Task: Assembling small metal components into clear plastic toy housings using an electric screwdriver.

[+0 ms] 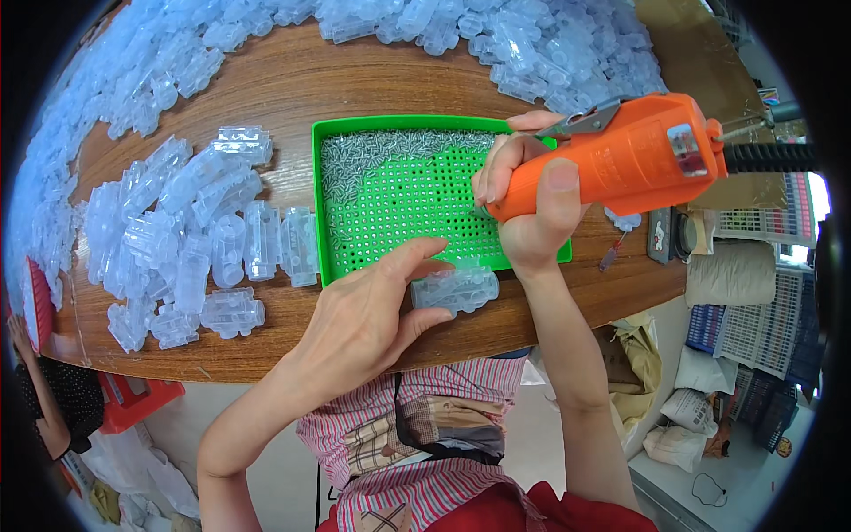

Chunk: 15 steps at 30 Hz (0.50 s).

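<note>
The left hand [359,319] pinched 1 clear casing [456,291] between thumb and fingers, its right end uncovered, presumably for access. The casing was at the near rim of the green tray [316,213]; whether it rested there or was held above the table [288,312] could not be told. The right hand [536,235] was wrapped firmly round an orange driver [612,160], nose angled down over the tray, tip hidden by the fingers. Its cable [767,158] ran off right, away from the casing. Silver screws [355,160] lay in the tray on a perforated bed, probably to seat them in holes. Loose casings [186,230] lay left of the tray, seemingly for easy reach; a heap [567,44] stood beyond.
</note>
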Each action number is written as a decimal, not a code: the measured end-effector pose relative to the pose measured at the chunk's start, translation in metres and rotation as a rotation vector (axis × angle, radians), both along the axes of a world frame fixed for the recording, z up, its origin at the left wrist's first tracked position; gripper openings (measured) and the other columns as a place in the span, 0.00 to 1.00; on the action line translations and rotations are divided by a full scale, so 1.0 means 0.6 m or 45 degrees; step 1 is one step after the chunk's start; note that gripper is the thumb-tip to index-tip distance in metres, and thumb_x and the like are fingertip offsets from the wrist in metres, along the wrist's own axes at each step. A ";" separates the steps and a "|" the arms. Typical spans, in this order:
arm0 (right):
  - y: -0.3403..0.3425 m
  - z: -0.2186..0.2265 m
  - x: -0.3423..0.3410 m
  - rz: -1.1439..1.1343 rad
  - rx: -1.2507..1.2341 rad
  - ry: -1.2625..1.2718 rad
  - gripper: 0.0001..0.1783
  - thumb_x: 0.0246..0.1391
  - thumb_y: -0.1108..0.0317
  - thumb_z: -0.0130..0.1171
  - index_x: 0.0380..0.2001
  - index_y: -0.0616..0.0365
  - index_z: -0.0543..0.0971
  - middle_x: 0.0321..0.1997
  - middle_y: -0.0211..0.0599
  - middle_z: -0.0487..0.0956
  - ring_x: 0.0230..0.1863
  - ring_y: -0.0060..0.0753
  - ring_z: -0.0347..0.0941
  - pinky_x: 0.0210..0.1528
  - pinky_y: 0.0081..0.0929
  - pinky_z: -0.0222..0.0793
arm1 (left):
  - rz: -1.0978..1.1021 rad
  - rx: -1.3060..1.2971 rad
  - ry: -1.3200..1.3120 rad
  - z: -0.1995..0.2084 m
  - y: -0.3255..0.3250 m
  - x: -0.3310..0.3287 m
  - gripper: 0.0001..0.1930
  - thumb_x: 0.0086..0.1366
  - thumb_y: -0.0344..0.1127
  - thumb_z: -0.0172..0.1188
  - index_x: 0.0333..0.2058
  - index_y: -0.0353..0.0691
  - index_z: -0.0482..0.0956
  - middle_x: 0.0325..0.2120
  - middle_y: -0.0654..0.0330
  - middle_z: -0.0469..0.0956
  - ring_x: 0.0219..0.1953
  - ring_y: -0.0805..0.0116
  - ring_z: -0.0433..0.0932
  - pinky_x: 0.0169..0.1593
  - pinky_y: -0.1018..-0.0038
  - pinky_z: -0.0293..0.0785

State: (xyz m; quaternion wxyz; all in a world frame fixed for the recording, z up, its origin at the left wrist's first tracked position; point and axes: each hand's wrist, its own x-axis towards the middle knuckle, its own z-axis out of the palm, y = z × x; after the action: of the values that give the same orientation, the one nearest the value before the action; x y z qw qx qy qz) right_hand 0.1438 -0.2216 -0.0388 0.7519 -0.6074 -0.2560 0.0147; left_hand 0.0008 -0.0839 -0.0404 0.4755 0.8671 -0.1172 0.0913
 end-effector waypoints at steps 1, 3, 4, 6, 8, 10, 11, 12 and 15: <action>0.001 0.003 0.001 -0.019 -0.009 -0.010 0.34 0.54 0.38 0.52 0.44 0.61 0.67 0.14 0.30 0.65 0.16 0.22 0.60 0.19 0.22 0.60 | 0.004 -0.002 -0.016 -0.001 0.000 0.000 0.36 0.55 0.34 0.70 0.57 0.34 0.59 0.42 0.51 0.81 0.43 0.52 0.81 0.44 0.66 0.76; 0.003 0.006 0.000 -0.039 -0.020 -0.018 0.33 0.54 0.38 0.52 0.44 0.60 0.67 0.14 0.30 0.65 0.16 0.22 0.60 0.19 0.22 0.60 | 0.007 -0.006 -0.029 -0.003 -0.001 0.001 0.35 0.54 0.34 0.70 0.57 0.35 0.59 0.42 0.51 0.81 0.43 0.52 0.81 0.44 0.66 0.76; 0.003 0.008 -0.001 -0.028 -0.029 -0.012 0.33 0.54 0.38 0.52 0.44 0.60 0.67 0.14 0.30 0.65 0.16 0.22 0.60 0.19 0.22 0.60 | 0.010 -0.002 -0.034 -0.002 0.000 0.001 0.35 0.54 0.33 0.70 0.56 0.35 0.59 0.42 0.52 0.81 0.43 0.52 0.81 0.44 0.66 0.76; 0.004 0.006 -0.001 -0.015 -0.041 -0.006 0.32 0.54 0.38 0.52 0.43 0.60 0.68 0.14 0.31 0.66 0.16 0.22 0.60 0.19 0.22 0.60 | 0.015 0.000 -0.038 -0.001 0.000 0.001 0.35 0.55 0.33 0.70 0.56 0.35 0.59 0.42 0.52 0.81 0.43 0.53 0.81 0.44 0.66 0.76; 0.004 0.003 0.001 -0.014 -0.043 -0.082 0.32 0.54 0.38 0.52 0.43 0.59 0.68 0.14 0.31 0.66 0.16 0.23 0.60 0.19 0.22 0.60 | 0.013 0.001 -0.033 0.000 0.000 0.000 0.35 0.55 0.33 0.70 0.56 0.35 0.59 0.42 0.51 0.81 0.43 0.53 0.81 0.44 0.66 0.76; 0.002 -0.002 0.002 -0.011 -0.041 -0.085 0.32 0.54 0.39 0.53 0.44 0.59 0.68 0.15 0.31 0.67 0.16 0.23 0.61 0.19 0.22 0.60 | 0.015 0.001 -0.031 -0.001 0.001 0.000 0.35 0.55 0.33 0.70 0.56 0.35 0.59 0.42 0.51 0.81 0.43 0.53 0.81 0.44 0.66 0.77; 0.001 -0.002 0.002 -0.012 -0.039 -0.087 0.32 0.54 0.39 0.53 0.44 0.60 0.68 0.15 0.32 0.67 0.16 0.24 0.61 0.19 0.22 0.60 | 0.011 0.000 -0.027 -0.002 0.001 -0.001 0.34 0.55 0.33 0.70 0.55 0.34 0.59 0.42 0.51 0.81 0.43 0.52 0.81 0.43 0.66 0.77; 0.003 -0.001 0.001 -0.001 -0.036 -0.089 0.32 0.54 0.39 0.53 0.44 0.60 0.68 0.15 0.32 0.67 0.16 0.24 0.61 0.19 0.22 0.60 | 0.022 0.002 -0.029 -0.004 0.001 -0.002 0.34 0.55 0.33 0.70 0.55 0.34 0.59 0.42 0.51 0.81 0.43 0.52 0.81 0.43 0.66 0.77; -0.007 0.011 -0.005 0.113 -0.032 -0.075 0.39 0.53 0.36 0.52 0.49 0.63 0.67 0.17 0.32 0.69 0.19 0.25 0.62 0.20 0.23 0.60 | 0.034 -0.005 -0.042 -0.008 0.001 -0.003 0.34 0.55 0.33 0.70 0.55 0.33 0.58 0.42 0.50 0.81 0.43 0.52 0.81 0.42 0.66 0.77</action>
State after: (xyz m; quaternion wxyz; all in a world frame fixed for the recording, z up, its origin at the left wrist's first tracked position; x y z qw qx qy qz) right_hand 0.1405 -0.2258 -0.0322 0.7348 -0.6052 -0.3044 0.0335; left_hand -0.0011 -0.0830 -0.0453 0.4737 0.8661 -0.1132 0.1122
